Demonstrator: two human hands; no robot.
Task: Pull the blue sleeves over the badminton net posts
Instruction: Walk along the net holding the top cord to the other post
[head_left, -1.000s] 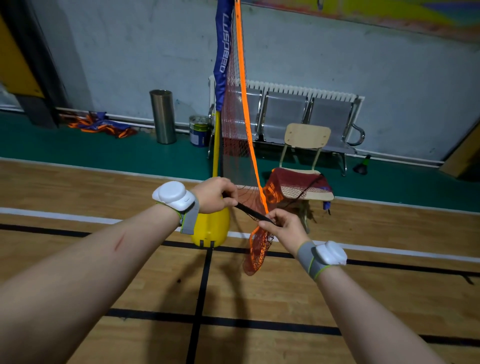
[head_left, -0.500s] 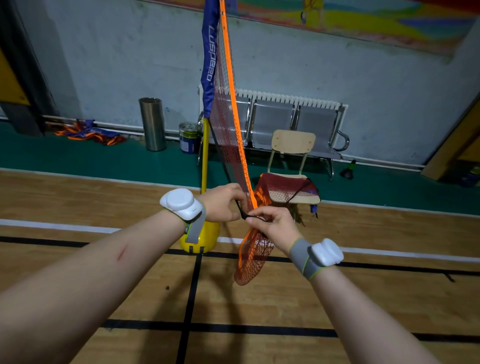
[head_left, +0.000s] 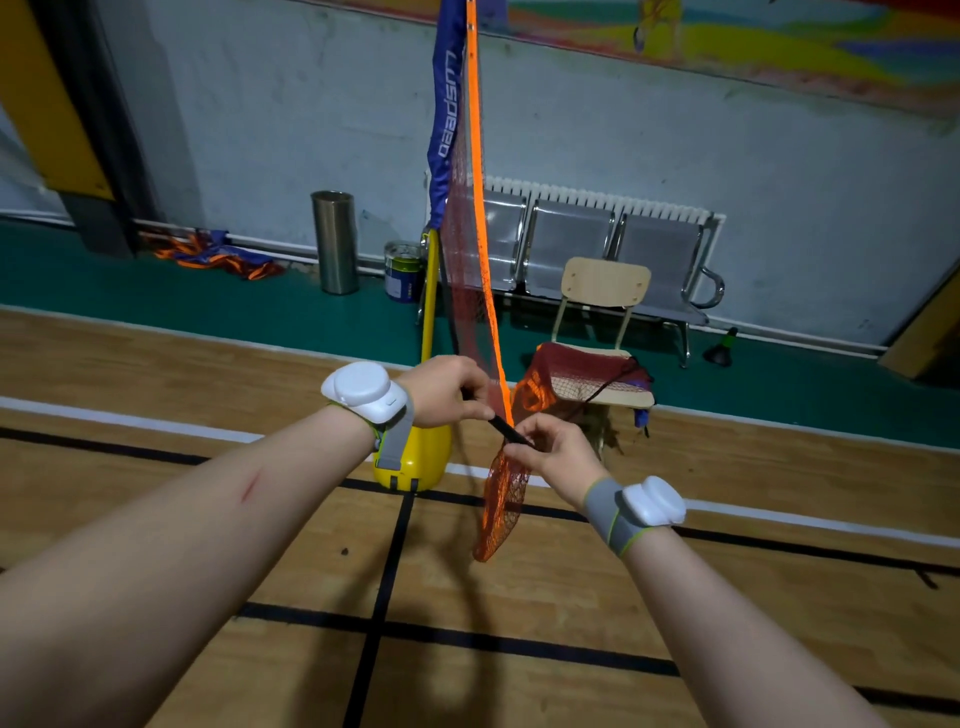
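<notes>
A yellow net post (head_left: 430, 312) rises from a yellow base (head_left: 415, 460) on the wooden floor. A blue sleeve (head_left: 445, 114) with white lettering covers the post's upper part. From it hangs a red net (head_left: 470, 270) with an orange edge band (head_left: 480, 208). My left hand (head_left: 449, 392) and my right hand (head_left: 550, 449) each pinch a black strap (head_left: 506, 428) at the net's lower edge, in front of the base. Below my right hand a bunched red and orange piece of net (head_left: 501, 512) dangles. More net (head_left: 582, 371) is heaped on a wooden chair.
The wooden chair (head_left: 605, 283) stands just right of the post, with a row of metal seats (head_left: 597, 249) and a radiator behind. A steel bin (head_left: 335, 241) and a paint can (head_left: 402, 270) stand left of the post. Orange and blue fabric (head_left: 223, 257) lies by the wall.
The view has shifted between frames. My hands came together at the net's edge, then drew slightly apart, with the black strap stretched between them again.
</notes>
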